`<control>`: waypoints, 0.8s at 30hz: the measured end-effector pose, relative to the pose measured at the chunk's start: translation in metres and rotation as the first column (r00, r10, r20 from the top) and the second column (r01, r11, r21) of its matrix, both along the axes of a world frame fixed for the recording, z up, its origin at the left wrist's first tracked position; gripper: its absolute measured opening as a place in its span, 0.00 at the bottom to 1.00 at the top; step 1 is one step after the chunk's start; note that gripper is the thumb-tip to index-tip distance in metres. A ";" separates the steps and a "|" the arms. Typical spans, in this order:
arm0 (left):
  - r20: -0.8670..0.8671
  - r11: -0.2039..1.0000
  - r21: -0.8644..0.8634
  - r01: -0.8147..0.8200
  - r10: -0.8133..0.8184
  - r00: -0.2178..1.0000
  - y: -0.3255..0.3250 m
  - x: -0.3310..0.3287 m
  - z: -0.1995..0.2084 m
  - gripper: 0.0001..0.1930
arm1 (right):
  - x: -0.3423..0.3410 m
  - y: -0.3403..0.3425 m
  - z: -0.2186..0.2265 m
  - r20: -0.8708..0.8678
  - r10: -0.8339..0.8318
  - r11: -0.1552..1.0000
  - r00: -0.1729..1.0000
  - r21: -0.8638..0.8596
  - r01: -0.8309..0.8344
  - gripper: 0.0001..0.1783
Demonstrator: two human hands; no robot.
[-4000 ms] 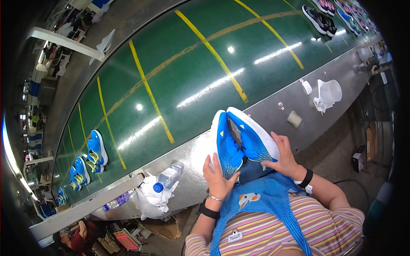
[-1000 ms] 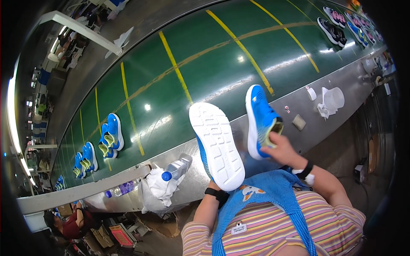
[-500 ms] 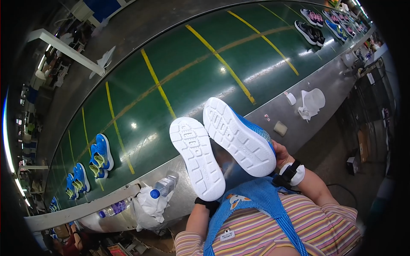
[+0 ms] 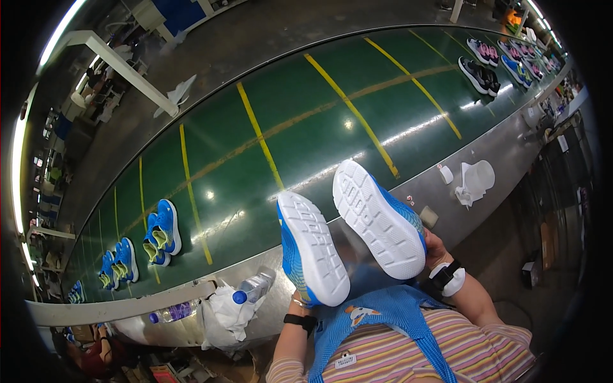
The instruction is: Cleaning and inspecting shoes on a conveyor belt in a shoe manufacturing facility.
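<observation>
Two blue sneakers are raised before me, white treaded soles facing up and toes pointing away. My left hand (image 4: 300, 302), mostly hidden, grips the left sneaker (image 4: 314, 252) around its heel end. That sneaker is tilted, so its blue upper shows along the left side. On the other side, my right hand (image 4: 435, 247) is closed on the heel end of the right sneaker (image 4: 381, 223); its fingers are partly hidden behind the shoe. A narrow gap separates the two soles. Both shoes are over the metal ledge (image 4: 268, 265) at the near edge of the green conveyor belt (image 4: 287, 150).
Blue sneakers (image 4: 163, 230) stand in pairs on the belt at left; dark sneakers (image 4: 479, 76) and other pairs are far right. Bottles (image 4: 258, 286) and crumpled white paper (image 4: 227, 313) lie left on the ledge. A white cup (image 4: 479, 175) and a small sponge-like block (image 4: 428, 217) are at right.
The left sneaker has turned so its blue side now shows, and my left hand has come partly into sight. Both sneakers remain held. The whole view has shifted slightly.
</observation>
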State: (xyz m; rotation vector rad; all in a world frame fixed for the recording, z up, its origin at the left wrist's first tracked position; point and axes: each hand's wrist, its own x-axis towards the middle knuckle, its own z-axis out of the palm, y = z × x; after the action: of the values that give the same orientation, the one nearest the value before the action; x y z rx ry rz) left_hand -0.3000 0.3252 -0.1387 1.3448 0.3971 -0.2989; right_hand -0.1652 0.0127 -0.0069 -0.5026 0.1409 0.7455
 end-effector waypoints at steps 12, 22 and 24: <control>0.013 0.723 0.675 0.144 -0.208 0.978 -0.063 0.022 0.017 0.37 | -0.054 0.049 -0.020 0.344 0.884 0.183 0.316 -0.878 0.443 0.32; -0.153 0.765 0.562 0.314 -0.278 0.948 -0.078 0.062 0.059 0.38 | 0.013 0.033 -0.017 0.107 0.991 0.129 -0.075 -0.880 0.456 0.15; 0.001 0.955 0.290 0.066 -0.069 0.998 -0.078 0.069 0.089 0.27 | 0.062 0.023 0.024 0.083 0.989 0.128 -0.123 -0.899 0.420 0.18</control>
State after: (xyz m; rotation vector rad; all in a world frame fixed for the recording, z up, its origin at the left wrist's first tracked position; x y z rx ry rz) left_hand -0.2311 0.2468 -0.0498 1.6494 0.3969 -0.2981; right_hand -0.1033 0.0354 0.0169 -2.4552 -1.3242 0.8181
